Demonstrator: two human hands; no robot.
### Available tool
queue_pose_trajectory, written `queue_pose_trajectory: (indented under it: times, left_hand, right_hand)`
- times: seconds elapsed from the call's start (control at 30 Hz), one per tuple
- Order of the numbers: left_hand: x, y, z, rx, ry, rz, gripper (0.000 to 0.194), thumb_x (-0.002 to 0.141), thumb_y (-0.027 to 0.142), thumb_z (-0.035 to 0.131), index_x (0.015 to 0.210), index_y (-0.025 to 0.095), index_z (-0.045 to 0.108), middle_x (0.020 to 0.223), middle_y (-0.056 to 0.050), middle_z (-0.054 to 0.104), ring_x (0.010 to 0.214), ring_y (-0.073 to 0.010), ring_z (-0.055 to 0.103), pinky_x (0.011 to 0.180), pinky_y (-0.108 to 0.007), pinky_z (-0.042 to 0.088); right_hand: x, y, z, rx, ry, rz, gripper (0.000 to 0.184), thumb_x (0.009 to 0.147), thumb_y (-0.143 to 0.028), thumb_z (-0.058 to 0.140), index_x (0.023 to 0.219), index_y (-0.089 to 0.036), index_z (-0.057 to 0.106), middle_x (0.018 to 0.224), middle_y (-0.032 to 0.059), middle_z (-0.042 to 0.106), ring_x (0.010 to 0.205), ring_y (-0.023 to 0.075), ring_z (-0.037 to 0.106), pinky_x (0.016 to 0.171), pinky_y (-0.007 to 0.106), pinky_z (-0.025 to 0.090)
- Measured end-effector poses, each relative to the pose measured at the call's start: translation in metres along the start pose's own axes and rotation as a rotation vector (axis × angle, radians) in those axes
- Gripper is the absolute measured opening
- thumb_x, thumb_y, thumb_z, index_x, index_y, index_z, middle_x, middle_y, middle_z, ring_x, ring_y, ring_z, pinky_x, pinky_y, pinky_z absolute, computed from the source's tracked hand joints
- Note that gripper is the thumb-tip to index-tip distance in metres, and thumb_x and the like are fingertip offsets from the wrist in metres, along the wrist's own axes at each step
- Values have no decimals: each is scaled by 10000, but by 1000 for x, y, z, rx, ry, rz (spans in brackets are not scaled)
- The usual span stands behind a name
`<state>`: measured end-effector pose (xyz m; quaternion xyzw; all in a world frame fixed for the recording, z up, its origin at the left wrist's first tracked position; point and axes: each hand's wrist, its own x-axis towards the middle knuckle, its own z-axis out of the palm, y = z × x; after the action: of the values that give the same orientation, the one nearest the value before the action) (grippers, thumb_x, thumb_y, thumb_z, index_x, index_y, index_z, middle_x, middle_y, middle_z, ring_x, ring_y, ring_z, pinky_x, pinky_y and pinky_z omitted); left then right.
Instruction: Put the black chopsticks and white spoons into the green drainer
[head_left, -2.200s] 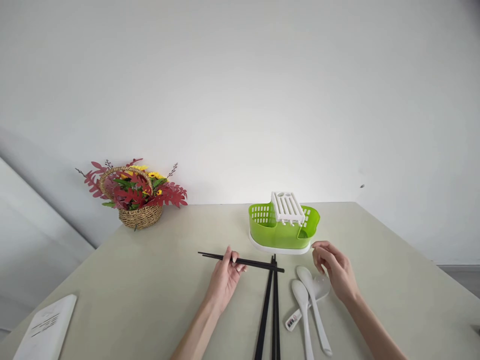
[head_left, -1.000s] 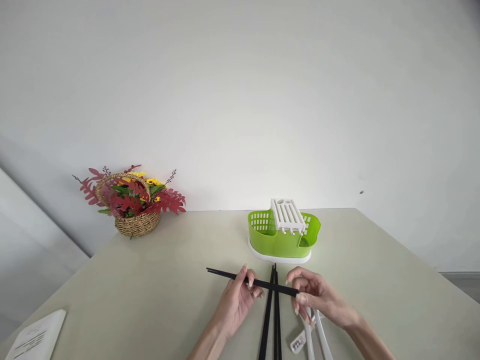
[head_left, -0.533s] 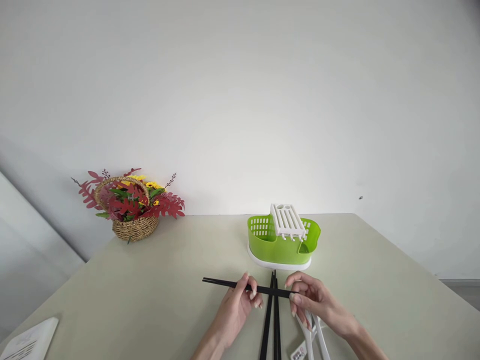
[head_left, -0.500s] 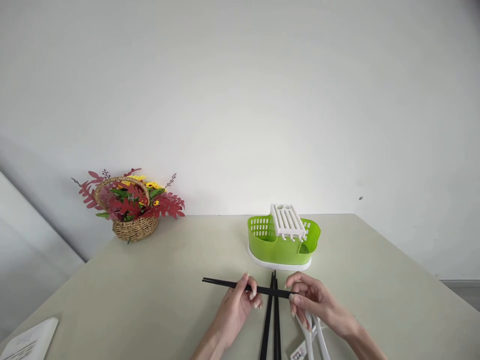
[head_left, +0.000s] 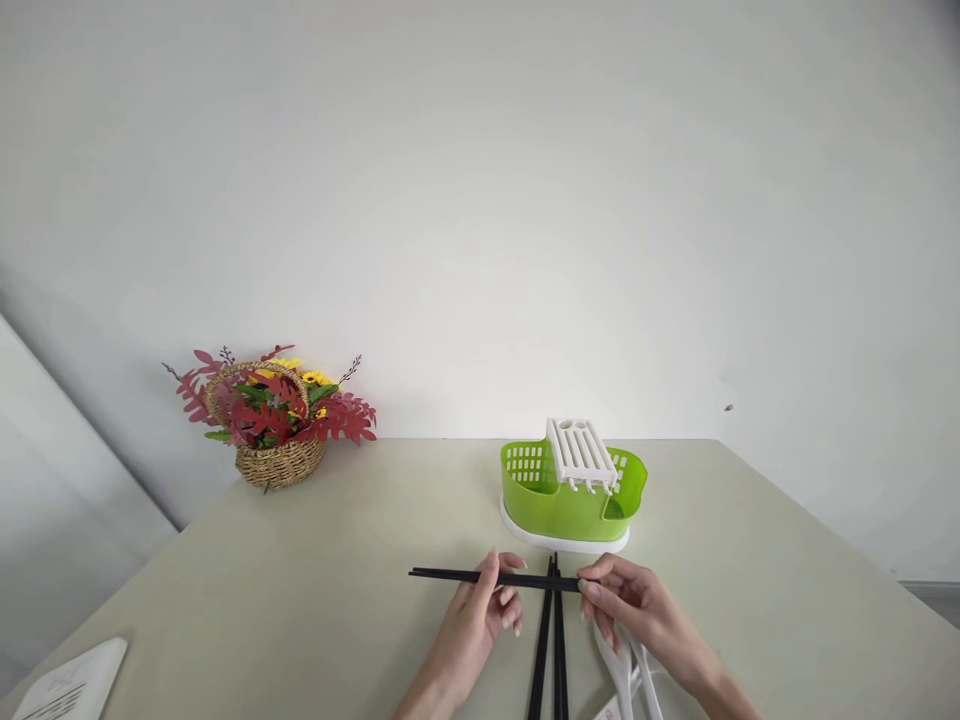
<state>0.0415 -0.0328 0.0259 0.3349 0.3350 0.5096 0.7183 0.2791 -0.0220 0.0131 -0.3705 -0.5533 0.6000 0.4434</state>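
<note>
A pair of black chopsticks (head_left: 536, 581) lies level across both my hands, tips pointing left. My left hand (head_left: 484, 615) pinches it near the middle between thumb and fingers. At the thick right end, my right hand (head_left: 641, 605) has thumb and fingertips closed on it. Beneath, more black chopsticks (head_left: 541, 650) rest lengthwise on the table, their far ends meeting. White spoons (head_left: 621, 668) lie under and in front of my right hand, partly hidden by it. Just beyond my hands stands a green utensil caddy (head_left: 562, 512) with a white slotted top (head_left: 581, 455).
A woven basket (head_left: 281, 466) of red leaves and yellow flowers stands at the back left, near the wall. A white object with dark lines (head_left: 71, 685) lies at the front left. The grey-green table (head_left: 360, 530) has its right edge running diagonally.
My right thumb and fingers have closed in on the chopsticks' thick end, and the pair is more level. The whole view has shifted slightly, with things sitting lower and further right.
</note>
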Motion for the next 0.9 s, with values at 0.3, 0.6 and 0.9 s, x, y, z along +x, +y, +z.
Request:
queue_pose_trajectory:
  times: [0.3, 0.6, 0.9]
  left_hand:
    - [8, 1, -10, 48, 266, 139, 469, 735, 518, 894, 1002, 139, 818, 823, -43, 669, 780, -148, 621, 839, -293, 535]
    - [8, 1, -9, 19, 338, 135, 424, 665, 452, 954, 917, 132, 836, 939, -80, 745, 929, -211, 713, 971, -346, 583]
    - [9, 1, -9, 44, 328, 140, 418, 659, 449, 958, 892, 124, 840, 887, -75, 757, 904, -207, 734, 953, -333, 595]
  right_hand:
    - [3, 4, -3, -26, 105, -39, 491, 789, -636, 812, 970, -184, 748, 749, 63, 748, 508, 131, 598, 507, 275, 521]
    - [7, 10, -3, 0, 133, -40, 505, 791, -618, 821, 1035, -180, 759, 788, 68, 750, 546, 135, 604, 527, 285, 549]
    - [7, 3, -5, -7, 165, -20, 480, 781, -619, 827, 921, -166, 756, 726, 59, 724, 583, 160, 620, 557, 297, 562]
